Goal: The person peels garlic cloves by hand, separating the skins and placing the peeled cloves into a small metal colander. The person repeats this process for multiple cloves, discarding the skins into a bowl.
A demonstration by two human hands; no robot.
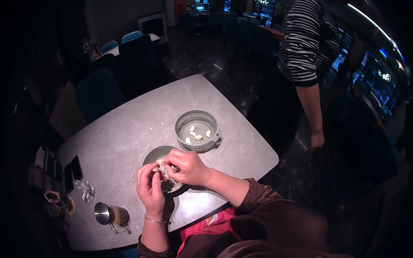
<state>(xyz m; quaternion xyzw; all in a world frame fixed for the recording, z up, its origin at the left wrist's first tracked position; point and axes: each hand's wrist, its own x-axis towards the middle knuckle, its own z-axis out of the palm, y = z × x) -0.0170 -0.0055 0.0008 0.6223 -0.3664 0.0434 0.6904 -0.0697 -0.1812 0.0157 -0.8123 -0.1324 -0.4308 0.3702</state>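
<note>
My left hand (151, 185) pinches a garlic clove (156, 169) between thumb and fingertips. Close beside it, my right hand (187, 167) is closed around a small dark object (176, 169), mostly hidden by the fingers; what it is I cannot tell. Both hands are over a grey bowl (151, 156) that holds garlic and papery skins (176, 184), partly covered by my hands. Just beyond the bowl stands a round grey slotted basket (196, 113) with several pale peeled garlic cloves (198, 137) on its bottom.
On the left of the marble-patterned table (135, 129) stand a lidded glass mug (117, 215), a dark phone (77, 167) and a paw-shaped item (86, 190). A person in a striped sleeve (300, 42) stands beyond the table's right side. Dark chairs (98, 93) line the far left.
</note>
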